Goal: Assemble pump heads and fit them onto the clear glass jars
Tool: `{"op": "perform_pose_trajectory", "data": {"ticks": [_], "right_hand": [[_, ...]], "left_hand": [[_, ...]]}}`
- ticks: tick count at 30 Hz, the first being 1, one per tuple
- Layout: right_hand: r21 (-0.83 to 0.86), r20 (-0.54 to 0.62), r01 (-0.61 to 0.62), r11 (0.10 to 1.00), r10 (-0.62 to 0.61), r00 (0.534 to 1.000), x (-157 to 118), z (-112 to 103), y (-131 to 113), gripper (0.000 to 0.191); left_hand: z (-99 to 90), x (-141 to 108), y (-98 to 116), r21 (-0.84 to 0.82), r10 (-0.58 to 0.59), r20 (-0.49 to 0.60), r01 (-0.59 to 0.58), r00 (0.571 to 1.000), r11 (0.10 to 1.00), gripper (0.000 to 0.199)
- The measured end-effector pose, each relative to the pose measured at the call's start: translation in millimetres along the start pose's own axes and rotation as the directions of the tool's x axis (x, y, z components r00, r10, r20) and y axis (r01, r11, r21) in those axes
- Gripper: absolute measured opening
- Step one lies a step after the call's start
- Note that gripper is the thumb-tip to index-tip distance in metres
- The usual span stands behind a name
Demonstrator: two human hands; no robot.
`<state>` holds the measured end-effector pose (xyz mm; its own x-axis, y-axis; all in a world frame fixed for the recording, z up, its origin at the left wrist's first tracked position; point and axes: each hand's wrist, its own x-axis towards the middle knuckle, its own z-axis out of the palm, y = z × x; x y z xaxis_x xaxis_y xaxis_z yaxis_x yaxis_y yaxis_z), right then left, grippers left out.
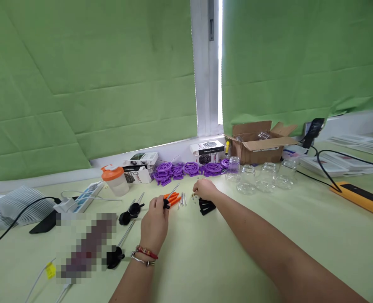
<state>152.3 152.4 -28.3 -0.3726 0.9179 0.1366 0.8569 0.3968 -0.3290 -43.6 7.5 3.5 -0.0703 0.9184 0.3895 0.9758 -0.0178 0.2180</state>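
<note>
My left hand (155, 219) is closed round a black part with a thin metal rod (174, 190) pointing up and right. Just beyond it lie orange pieces (174, 199) and several metal pins (182, 199). My right hand (204, 189) reaches down at the small brass-coloured bits (193, 197), its fingertips together; whether anything is between them is too small to tell. Black flat strips (206, 206) lie under my right wrist. Left of my left hand rest black knobs with metal rods (136, 208), and another such piece (114, 257) lies nearer.
Purple plastic parts (191, 168) line the back beside small boxes (207, 147). Several glass jars (247, 179) stand before an open cardboard box (262, 152). An orange-lidded cup (114, 180) and a power strip (88, 197) are at left, an orange-black bar (363, 198) at right.
</note>
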Motion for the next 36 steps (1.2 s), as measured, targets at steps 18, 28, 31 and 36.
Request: {"op": "perform_pose_trajectory", "data": {"ticks": [18,28,31,36], "right_hand": [[0.421,-0.115,-0.112,0.9,0.175,0.978,-11.1,-6.7,-10.4,0.015],[0.919,0.07,-0.176,0.353,0.292,0.954,-86.8,-22.8,-23.9,0.012],[0.983,0.159,-0.177,0.046,0.267,0.95,-102.2,-28.4,-21.1,0.009],[0.987,0.158,-0.154,-0.035,0.278,0.947,-114.1,-26.3,-16.6,0.009]], "left_hand": [[24.6,7.2,-21.0,-0.585,0.008,-0.023,-0.02,1.0,0.811,0.028],[8.6,-3.7,3.2,-0.938,0.203,0.282,0.225,0.938,0.264,0.054],[0.8,-3.9,10.3,-0.945,0.254,0.32,0.287,0.913,0.157,0.045],[1.5,1.7,26.0,-0.9,0.087,0.397,0.368,0.914,0.234,0.026]]}}
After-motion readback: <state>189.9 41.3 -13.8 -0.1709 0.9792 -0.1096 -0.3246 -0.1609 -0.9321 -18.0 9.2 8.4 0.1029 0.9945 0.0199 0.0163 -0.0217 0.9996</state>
